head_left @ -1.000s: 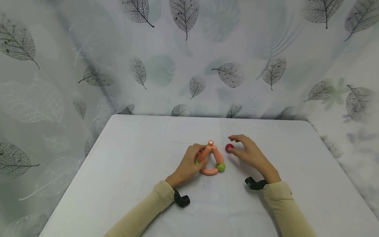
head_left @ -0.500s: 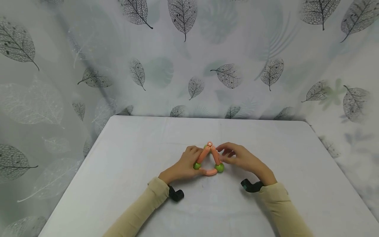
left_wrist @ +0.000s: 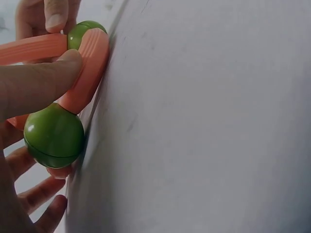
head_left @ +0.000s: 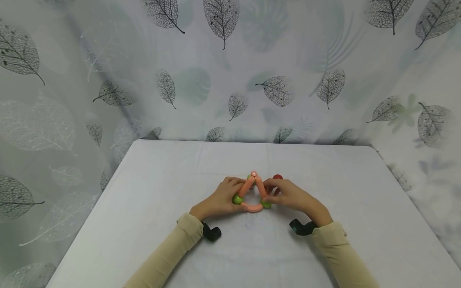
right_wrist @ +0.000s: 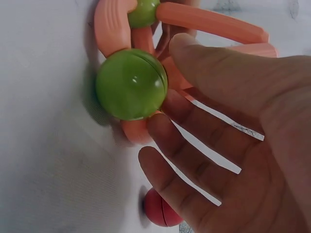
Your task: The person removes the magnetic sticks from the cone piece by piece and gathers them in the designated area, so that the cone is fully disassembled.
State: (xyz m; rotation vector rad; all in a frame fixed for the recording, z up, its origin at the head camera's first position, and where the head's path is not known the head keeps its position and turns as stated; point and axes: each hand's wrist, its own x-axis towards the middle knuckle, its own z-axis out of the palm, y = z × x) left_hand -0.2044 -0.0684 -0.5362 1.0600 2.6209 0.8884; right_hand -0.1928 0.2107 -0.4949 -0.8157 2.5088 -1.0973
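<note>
A stick-and-ball toy frame of orange rods and green balls stands on the table, its slanted rods (head_left: 246, 187) leaning together at the top. My left hand (head_left: 222, 198) holds its left side; in the left wrist view the thumb presses a curved orange rod (left_wrist: 90, 73) above a green ball (left_wrist: 54, 136). On the other side, my right hand (head_left: 291, 195) pinches an orange rod beside the right green ball (right_wrist: 130, 85), thumb on top and fingers beneath. Just beyond the right hand lies a red ball (head_left: 277, 177), partly covered by it.
The frame stands near the middle of a white table (head_left: 173, 172). A leaf-patterned curtain (head_left: 194, 80) hangs behind the table and along its sides. Black wrist devices (head_left: 212, 233) sit below both hands.
My right hand has left the red ball, moved left to the toy frame and now pinches its right side. The left hand has shifted lower on the left side, near the green ball.
</note>
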